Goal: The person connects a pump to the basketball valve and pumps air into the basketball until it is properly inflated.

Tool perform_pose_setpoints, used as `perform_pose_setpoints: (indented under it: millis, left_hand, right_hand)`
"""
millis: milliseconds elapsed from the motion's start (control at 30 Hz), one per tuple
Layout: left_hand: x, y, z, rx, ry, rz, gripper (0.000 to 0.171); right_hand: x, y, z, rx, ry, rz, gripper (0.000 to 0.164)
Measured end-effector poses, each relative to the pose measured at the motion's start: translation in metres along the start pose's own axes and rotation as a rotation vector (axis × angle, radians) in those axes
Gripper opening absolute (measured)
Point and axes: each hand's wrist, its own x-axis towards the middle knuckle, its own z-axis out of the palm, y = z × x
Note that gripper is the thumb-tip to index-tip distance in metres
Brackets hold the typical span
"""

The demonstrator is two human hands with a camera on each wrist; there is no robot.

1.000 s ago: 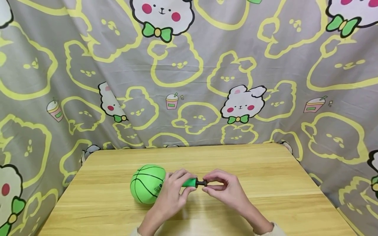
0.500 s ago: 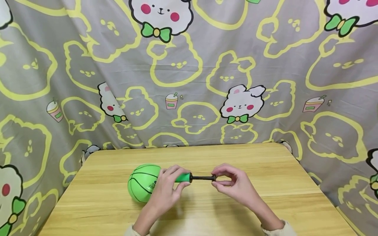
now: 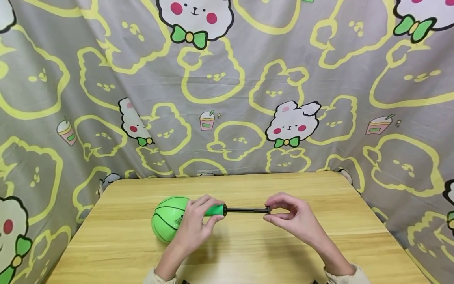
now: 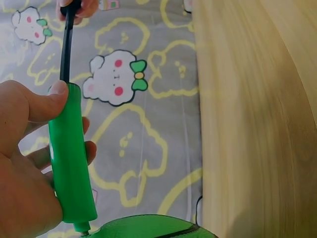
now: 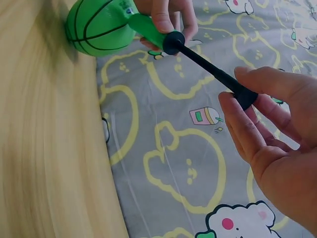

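Note:
A green ball (image 3: pixel 166 219) with black basketball lines rests on the table, left of centre. My left hand (image 3: pixel 193 225) grips the green barrel of a small hand pump (image 3: pixel 215 210), beside the ball. In the left wrist view the lower end of the pump barrel (image 4: pixel 73 158) meets the ball (image 4: pixel 148 227). My right hand (image 3: pixel 296 215) pinches the black end handle of the pump between thumb and fingers. The black rod (image 5: pixel 203 62) stands far out of the barrel, roughly level across the head view.
The wooden table (image 3: pixel 283 185) lies under both hands. Behind it and at the sides hangs a grey curtain (image 3: pixel 241 90) printed with cartoon animals in yellow outline.
My right hand has moved right with the handle, drawing the rod out of the barrel from nearly fully in. My left hand and the ball have shifted slightly left.

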Motion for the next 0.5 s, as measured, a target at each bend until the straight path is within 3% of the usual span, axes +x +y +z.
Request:
perform_pose_setpoints:
  millis: [200, 500]
  left_hand:
    - [0.0006, 0.0052, 0.0014, -0.008, 0.003, 0.007, 0.026]
    - [-0.0017, 0.0074, 0.0096, 0.003, 0.028, 0.027, 0.028]
  right_hand:
    - [0.0014, -0.002, -0.0036, 0.058, 0.01, 0.01, 0.029]
    - [-0.0009, 0.0051, 0.0033, 0.078, 0.036, -0.051, 0.028]
